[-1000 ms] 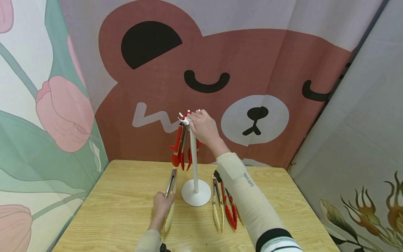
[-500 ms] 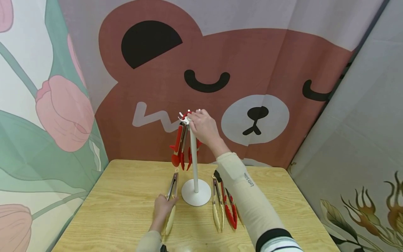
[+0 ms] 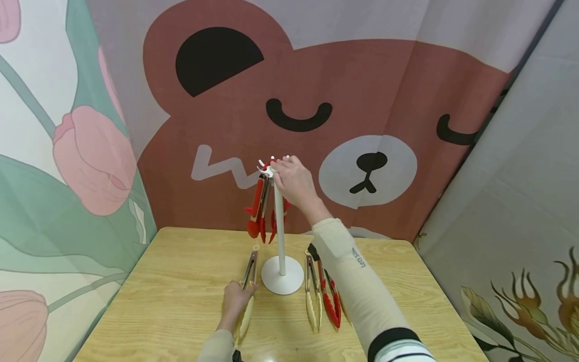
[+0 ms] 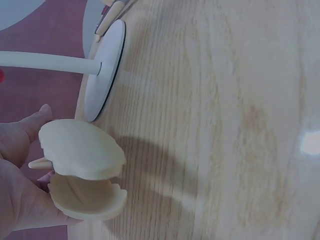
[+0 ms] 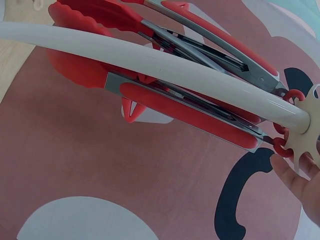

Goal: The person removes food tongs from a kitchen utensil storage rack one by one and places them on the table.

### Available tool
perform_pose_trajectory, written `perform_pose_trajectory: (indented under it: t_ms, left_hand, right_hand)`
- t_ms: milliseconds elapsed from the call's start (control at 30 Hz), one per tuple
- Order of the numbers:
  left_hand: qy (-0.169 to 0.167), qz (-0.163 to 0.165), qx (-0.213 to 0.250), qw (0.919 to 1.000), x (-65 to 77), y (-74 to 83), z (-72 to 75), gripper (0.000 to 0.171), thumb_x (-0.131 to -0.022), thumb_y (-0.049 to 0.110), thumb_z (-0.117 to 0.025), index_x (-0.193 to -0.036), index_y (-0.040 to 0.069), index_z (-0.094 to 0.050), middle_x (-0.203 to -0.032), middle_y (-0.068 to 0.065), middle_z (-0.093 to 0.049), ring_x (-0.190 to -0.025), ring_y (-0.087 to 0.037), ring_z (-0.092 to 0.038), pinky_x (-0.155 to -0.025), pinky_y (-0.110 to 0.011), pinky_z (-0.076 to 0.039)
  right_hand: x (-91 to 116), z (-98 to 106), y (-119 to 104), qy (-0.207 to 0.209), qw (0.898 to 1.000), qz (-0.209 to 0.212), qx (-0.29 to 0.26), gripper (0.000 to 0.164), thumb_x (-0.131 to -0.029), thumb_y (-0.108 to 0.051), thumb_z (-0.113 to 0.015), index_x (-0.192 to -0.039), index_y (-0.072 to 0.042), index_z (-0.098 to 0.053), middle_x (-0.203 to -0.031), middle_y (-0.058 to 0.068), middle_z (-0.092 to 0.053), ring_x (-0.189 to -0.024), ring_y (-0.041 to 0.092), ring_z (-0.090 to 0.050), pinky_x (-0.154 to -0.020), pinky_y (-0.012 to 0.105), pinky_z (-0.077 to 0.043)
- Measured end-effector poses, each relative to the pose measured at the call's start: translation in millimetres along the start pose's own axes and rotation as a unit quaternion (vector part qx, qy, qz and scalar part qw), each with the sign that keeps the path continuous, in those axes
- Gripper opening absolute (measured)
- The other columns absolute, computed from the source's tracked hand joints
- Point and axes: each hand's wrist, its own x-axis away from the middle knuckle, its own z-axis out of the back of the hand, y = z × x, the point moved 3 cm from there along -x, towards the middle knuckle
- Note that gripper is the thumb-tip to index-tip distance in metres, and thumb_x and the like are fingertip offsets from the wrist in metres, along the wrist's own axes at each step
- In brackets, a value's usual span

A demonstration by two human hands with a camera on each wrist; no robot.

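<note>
My left hand (image 3: pixel 237 299) grips a pair of metal tongs (image 3: pixel 250 269) with cream tips, left of the white stand. In the left wrist view the two scalloped cream tips (image 4: pixel 82 149) are spread apart, their shadow on the table. My right hand (image 3: pixel 295 182) holds the hooked top of the white stand (image 3: pixel 279 241), fingers curled over it. Red tongs (image 3: pixel 255 208) hang from the hooks by red loops. In the right wrist view a fingertip (image 5: pixel 282 167) is right at the loop of one pair of red tongs (image 5: pixel 187 115).
Right of the stand's round base, cream-tipped tongs (image 3: pixel 312 296) and red tongs (image 3: pixel 331 299) lie on the wooden table (image 3: pixel 181 281), partly behind my right sleeve (image 3: pixel 362 281). A bear-print curtain (image 3: pixel 362 90) hangs behind the table.
My left hand has moved slightly right and toward me with the tongs. My right hand stays on top of the stand, and the hanging red tongs have not moved.
</note>
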Motion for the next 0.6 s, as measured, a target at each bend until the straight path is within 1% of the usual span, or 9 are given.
perform_pose_trajectory:
  t_ms: [167, 333, 600]
  left_hand:
    - [-0.009, -0.005, 0.004, 0.9999, -1.2, -0.8, -2.5, 0.036, -0.076, 0.024, -0.070, -0.075, -0.002, -0.044, -0.060, -0.005, -0.041, -0.045, -0.012, -0.036, -0.038, -0.021, -0.028]
    - [-0.008, -0.012, 0.004, 0.9999, -2.8, -3.4, -5.8, 0.035, -0.077, 0.023, -0.070, -0.073, 0.000, -0.043, -0.058, -0.004, -0.039, -0.042, -0.009, -0.032, -0.036, -0.020, -0.025]
    - [0.012, -0.017, -0.012, 0.9997, -4.7, -7.6, -9.7, 0.037, -0.075, 0.024, -0.071, -0.070, 0.002, -0.042, -0.059, -0.005, -0.039, -0.043, -0.011, -0.033, -0.036, -0.021, -0.026]
  right_hand:
    - [0.0, -0.2, 0.2, 0.002, 1.000, -0.001, -0.002, 0.033, -0.090, -0.017, -0.045, -0.117, -0.008, -0.061, -0.116, 0.005, -0.059, -0.106, 0.021, -0.049, -0.087, 0.028, -0.043]
    - [0.0, -0.5, 0.2, -0.001, 1.000, -0.005, -0.003, 0.032, -0.090, -0.017, -0.045, -0.117, -0.008, -0.061, -0.116, 0.005, -0.059, -0.106, 0.021, -0.049, -0.086, 0.028, -0.043]
    - [0.0, -0.4, -0.3, -0.002, 1.000, -0.007, -0.002, 0.032, -0.090, -0.018, -0.046, -0.116, -0.008, -0.061, -0.116, 0.005, -0.059, -0.105, 0.021, -0.049, -0.086, 0.027, -0.043]
